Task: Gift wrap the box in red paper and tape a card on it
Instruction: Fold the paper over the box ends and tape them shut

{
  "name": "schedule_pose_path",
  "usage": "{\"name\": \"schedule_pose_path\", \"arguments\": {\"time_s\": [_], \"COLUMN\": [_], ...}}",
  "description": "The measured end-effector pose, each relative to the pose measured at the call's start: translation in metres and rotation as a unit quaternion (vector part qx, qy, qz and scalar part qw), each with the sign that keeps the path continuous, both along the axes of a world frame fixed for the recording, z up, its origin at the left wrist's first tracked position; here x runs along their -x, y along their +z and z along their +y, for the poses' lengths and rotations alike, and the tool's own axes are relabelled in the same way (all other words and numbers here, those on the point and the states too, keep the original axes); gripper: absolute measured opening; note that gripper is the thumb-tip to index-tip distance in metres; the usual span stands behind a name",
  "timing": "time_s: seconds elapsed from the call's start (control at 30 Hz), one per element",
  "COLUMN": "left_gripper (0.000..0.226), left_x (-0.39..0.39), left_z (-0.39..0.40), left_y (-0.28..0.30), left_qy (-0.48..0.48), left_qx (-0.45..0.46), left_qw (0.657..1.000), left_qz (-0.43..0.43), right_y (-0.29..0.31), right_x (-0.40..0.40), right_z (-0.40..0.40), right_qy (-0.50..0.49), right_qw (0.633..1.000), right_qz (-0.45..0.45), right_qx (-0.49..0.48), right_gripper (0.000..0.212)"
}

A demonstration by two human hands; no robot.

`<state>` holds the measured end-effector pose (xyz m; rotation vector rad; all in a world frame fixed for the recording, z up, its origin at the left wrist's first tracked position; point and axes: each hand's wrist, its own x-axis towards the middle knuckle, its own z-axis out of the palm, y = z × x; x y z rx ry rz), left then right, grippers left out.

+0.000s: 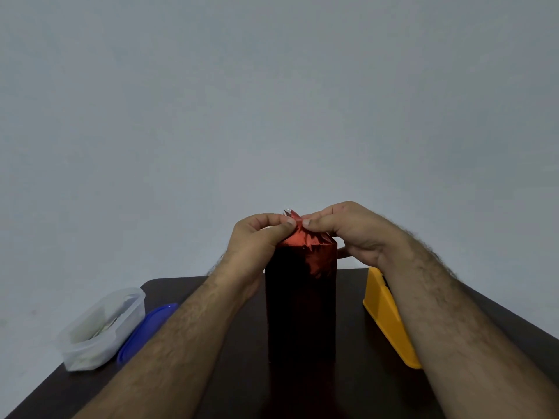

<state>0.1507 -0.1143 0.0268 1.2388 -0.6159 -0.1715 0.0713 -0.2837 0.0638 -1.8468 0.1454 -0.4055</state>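
Observation:
A tall box wrapped in shiny red paper stands upright in the middle of the dark table. Its side facing me lies in deep shadow. At the top the red paper is gathered into a crumpled, jagged peak. My left hand pinches that peak from the left between thumb and fingers. My right hand pinches it from the right, fingertips almost meeting the left ones. No card is in sight.
A clear plastic container with pale contents sits at the table's left edge, its blue lid lying beside it. A yellow object stands to the right of the box, partly behind my right forearm. A plain grey wall fills the background.

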Motion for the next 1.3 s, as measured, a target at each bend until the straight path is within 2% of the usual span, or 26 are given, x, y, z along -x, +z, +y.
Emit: {"name": "schedule_pose_path", "arguments": {"time_s": [0.17,0.37,0.57,0.7,0.77,0.83,0.97,1.13,1.2,1.3], "left_gripper": [0.016,0.016,0.003,0.021,0.021,0.026,0.022,0.042,0.045,0.035], "left_x": [0.003,0.003,0.007,0.009,0.006,0.0,-0.009,-0.024,-0.026,-0.025], "left_z": [-0.001,-0.004,-0.006,-0.004,-0.005,-0.005,-0.004,-0.003,-0.002,-0.002], "left_y": [-0.001,-0.004,-0.005,-0.003,-0.004,-0.006,-0.01,-0.015,-0.017,-0.019], "left_qy": [0.032,0.077,0.097,0.089,0.091,0.119,0.123,0.141,0.163,0.198], "left_qx": [-0.011,-0.021,-0.018,-0.013,-0.027,-0.071,-0.17,-0.256,-0.252,-0.174], "left_qw": [0.999,0.997,0.994,0.995,0.993,0.98,0.944,0.886,0.88,0.882], "left_qz": [-0.007,-0.024,-0.037,-0.037,-0.072,-0.145,-0.256,-0.361,-0.368,-0.39], "right_y": [-0.002,-0.005,-0.008,-0.014,-0.017,-0.02,-0.024,-0.027,-0.028,-0.028], "right_x": [-0.001,-0.004,-0.007,-0.017,-0.021,-0.026,-0.029,-0.03,-0.032,-0.035], "right_z": [0.001,0.0,-0.001,-0.004,-0.006,-0.006,-0.004,-0.008,-0.008,-0.007], "right_qy": [-0.038,-0.036,-0.019,-0.046,-0.061,-0.072,-0.107,-0.112,-0.112,-0.117], "right_qw": [0.999,0.998,0.998,0.997,0.996,0.995,0.99,0.989,0.989,0.988], "right_qz": [-0.006,-0.021,-0.053,-0.062,-0.064,-0.072,-0.092,-0.089,-0.092,-0.099], "right_qx": [0.032,0.055,0.037,0.025,0.011,-0.005,-0.007,-0.025,-0.032,-0.036], "right_gripper": [0.016,0.012,0.031,0.044,0.047,0.046,0.041,0.043,0.041,0.04]}}
